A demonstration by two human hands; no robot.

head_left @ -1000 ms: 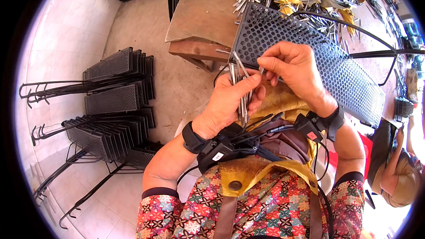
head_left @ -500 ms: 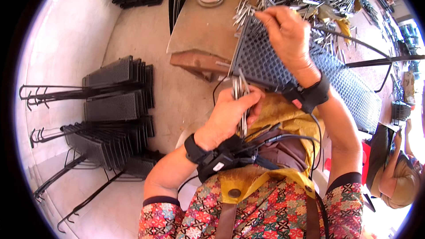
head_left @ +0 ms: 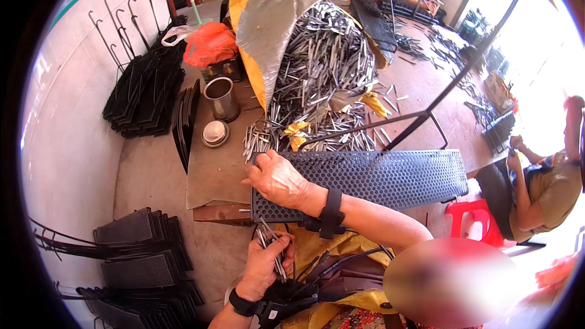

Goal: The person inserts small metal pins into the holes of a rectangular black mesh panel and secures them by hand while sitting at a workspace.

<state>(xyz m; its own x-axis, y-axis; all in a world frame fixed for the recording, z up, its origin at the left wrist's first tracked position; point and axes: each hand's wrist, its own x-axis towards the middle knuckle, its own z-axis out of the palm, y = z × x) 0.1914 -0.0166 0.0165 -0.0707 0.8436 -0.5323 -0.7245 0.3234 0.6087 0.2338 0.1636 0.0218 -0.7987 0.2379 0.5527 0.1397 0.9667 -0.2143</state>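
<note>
Clasping in the left hand [head_left: 259,265] a bundle of slim grey metal strips [head_left: 265,240], on the near side of the black perforated metal panel [head_left: 365,176], by its left end; gripped between thumb and fingers, likely to keep loose pieces together and close by. Bending the right hand [head_left: 274,176] over that panel's left end, fingers curled toward the far left corner; cannot tell about anything pinched there, with the fingertips largely hidden. Placed with the left end meeting the brown wooden desk [head_left: 213,170], probably for steadiness within reach of both hands. Nesting dark mesh panels in stacks [head_left: 131,228] left of the panel, perhaps to save floor space. Keeping a white round dish [head_left: 214,131] and a tall silver metal cup [head_left: 225,106] on the desk, left of and beyond the panel, seemingly out of the way. Heaping a pile of loose grey strips [head_left: 329,55] beyond the panel, within a grey-faced yellow sheet [head_left: 262,18], presumably to limit spilling.

Counting near to far: two hands, one bundle of several strips, one panel under the right hand, at least three stacks, one red plastic stool [head_left: 472,216] off the panel's right end, one dish, one cup, one uncountable pile, at least two co-workers [head_left: 548,198] right of and far beyond the panel.
</note>
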